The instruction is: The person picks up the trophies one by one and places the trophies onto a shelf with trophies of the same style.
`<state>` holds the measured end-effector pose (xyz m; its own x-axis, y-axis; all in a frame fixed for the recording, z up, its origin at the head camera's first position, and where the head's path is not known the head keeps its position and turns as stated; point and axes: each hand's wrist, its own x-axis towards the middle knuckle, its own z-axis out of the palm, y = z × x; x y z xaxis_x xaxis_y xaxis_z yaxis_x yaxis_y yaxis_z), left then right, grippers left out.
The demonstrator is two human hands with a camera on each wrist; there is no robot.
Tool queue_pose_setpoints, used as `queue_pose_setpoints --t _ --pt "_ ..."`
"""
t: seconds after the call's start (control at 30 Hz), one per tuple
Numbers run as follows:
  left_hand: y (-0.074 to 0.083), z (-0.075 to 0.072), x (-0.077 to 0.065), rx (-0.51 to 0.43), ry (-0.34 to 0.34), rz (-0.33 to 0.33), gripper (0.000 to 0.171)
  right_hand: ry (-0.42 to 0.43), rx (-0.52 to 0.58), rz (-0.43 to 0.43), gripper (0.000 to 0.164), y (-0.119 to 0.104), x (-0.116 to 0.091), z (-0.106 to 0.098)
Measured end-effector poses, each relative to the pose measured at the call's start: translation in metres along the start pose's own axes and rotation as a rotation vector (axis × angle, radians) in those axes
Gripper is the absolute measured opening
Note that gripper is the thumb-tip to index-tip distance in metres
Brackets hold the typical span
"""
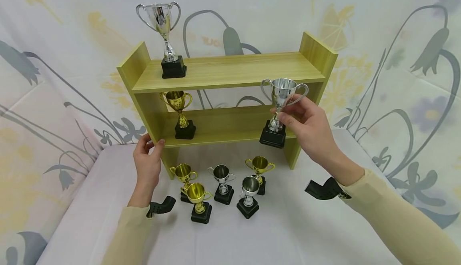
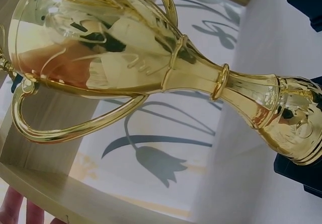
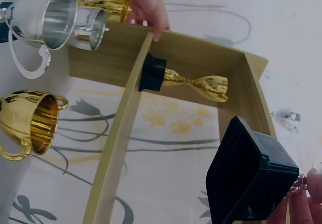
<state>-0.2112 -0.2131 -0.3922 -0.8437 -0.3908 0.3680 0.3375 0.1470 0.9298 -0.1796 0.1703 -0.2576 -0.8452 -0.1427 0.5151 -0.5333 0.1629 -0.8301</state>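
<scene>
My right hand pinches a silver trophy cup by its stem, slightly tilted, before the right part of the wooden shelf. The trophy's black base shows its underside in the right wrist view, held off the lower board. With thumb at the front edge, my left hand grips the shelf's left side panel. A gold trophy stands on the lower board at the left. Above it, a larger silver trophy stands on the top board.
On the white table before the shelf stand several smaller trophies, among them a gold one, a silver one and another gold one near the right side panel. A patterned cloth hangs behind.
</scene>
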Motion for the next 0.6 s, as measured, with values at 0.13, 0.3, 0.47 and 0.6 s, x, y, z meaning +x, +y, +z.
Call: queue_pose_setpoints --t 0.13,0.3,0.47,0.6 --pt "0.0 0.0 0.0 0.001 -0.002 -0.004 0.035 0.003 -0.008 0.001 0.014 -0.003 0.004 0.0" --pt "-0.001 0.0 -0.001 -0.001 -0.001 -0.01 0.034 0.002 -0.015 0.016 0.016 -0.005 0.008 0.0" --pt "0.0 0.0 -0.001 0.008 0.0 -0.018 0.035 0.0 -0.006 -0.008 0.015 -0.007 0.014 0.0" --pt "-0.001 0.0 0.0 0.012 -0.001 -0.019 0.036 0.001 0.003 -0.028 0.014 -0.01 0.019 0.0"
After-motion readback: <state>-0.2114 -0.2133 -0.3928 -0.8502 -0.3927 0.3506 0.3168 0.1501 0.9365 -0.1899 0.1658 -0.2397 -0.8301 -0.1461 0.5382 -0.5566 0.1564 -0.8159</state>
